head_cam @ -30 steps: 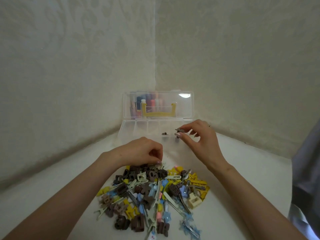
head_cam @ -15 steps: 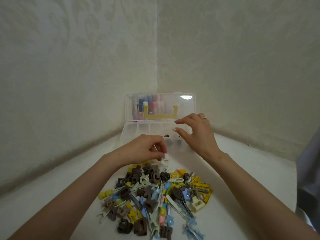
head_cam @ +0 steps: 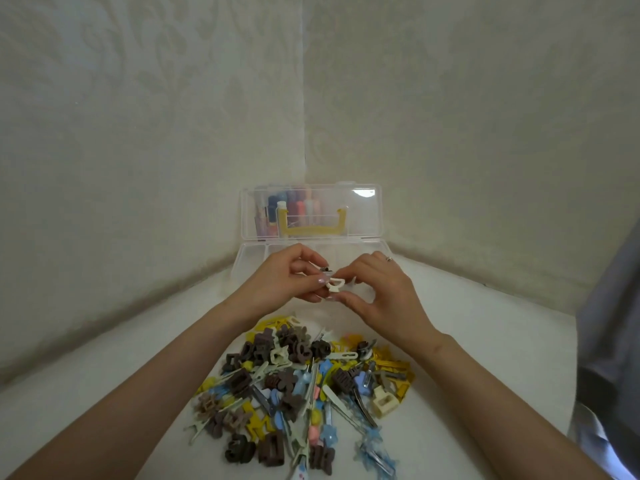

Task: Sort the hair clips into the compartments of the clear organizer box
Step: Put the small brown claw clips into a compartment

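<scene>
Head view: my left hand point(head_cam: 284, 278) and right hand point(head_cam: 379, 292) meet over the counter point(head_cam: 485, 341), just in front of the clear organizer box point(head_cam: 252, 258). Both grips are closed on one small cream hair clip point(head_cam: 335, 285), pinched between my thumbs and fingertips from either side. A dark bit shows just above it by my left fingers; I cannot tell what it is. The box sits in the far corner of the counter, its lid point(head_cam: 363, 216) standing upright, a yellow handle point(head_cam: 313, 225) showing through it. The pile of hair clips point(head_cam: 298, 389), brown, yellow, blue and cream, lies toward the near edge, between my forearms.
</scene>
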### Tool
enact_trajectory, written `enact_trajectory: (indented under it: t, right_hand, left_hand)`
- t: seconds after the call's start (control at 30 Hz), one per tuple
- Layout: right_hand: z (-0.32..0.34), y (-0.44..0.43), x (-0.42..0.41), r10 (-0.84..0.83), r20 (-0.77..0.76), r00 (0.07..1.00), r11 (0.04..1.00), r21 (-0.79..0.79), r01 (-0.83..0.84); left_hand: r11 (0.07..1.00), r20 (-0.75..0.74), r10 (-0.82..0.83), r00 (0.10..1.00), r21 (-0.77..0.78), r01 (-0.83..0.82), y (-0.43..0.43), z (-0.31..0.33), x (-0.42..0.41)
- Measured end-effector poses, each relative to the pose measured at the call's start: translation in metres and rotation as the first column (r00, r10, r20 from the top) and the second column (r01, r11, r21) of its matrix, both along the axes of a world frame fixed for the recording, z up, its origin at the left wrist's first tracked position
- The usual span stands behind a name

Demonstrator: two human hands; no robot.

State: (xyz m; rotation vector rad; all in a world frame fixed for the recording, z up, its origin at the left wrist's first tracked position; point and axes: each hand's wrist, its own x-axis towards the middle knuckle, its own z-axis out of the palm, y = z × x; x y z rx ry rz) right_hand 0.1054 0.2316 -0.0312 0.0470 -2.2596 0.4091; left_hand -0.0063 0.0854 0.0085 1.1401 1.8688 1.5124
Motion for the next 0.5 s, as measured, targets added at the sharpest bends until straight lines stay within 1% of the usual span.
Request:
enact_trajectory:
  t: [0.07,0.13,0.23,0.3,0.37,0.43,0.5]
  right_hand:
    - [0.001,0.002,0.001,-0.014,-0.014,1.0,1.0,0.012,0.014]
    - [0.003,0.013,0.003,-0.074,-0.052,0.996,0.997,-0.032,0.072]
    - [0.007,0.041,0.013,-0.235,-0.13,0.963,0.95,-0.24,0.199]
    - [0.006,0.056,0.019,-0.337,-0.097,0.936,0.886,-0.369,0.281]
    - [0.004,0.065,0.02,-0.392,-0.018,0.92,0.828,-0.442,0.344]
    - [0.002,0.068,0.019,-0.397,0.028,0.918,0.806,-0.469,0.363]
    - [0.0,0.069,0.017,-0.382,0.042,0.923,0.812,-0.461,0.357]
  left_hand:
    - [1.0,-0.025,0.006,1.0,-0.013,-0.006,0.001,-0.001,-0.001]
    - [0.999,-0.129,0.011,0.992,-0.051,-0.018,0.0,-0.002,-0.004]
    - [0.986,-0.367,-0.03,0.93,-0.161,-0.032,-0.004,-0.003,-0.011]
    - [0.964,-0.468,-0.118,0.876,-0.265,-0.012,-0.008,-0.002,-0.014]
    - [0.931,-0.527,-0.205,0.825,-0.365,-0.002,-0.01,-0.001,-0.015]
    - [0.899,-0.558,-0.27,0.784,-0.437,-0.001,-0.012,0.001,-0.015]
    - [0.863,-0.568,-0.331,0.754,-0.506,-0.002,-0.012,0.002,-0.015]
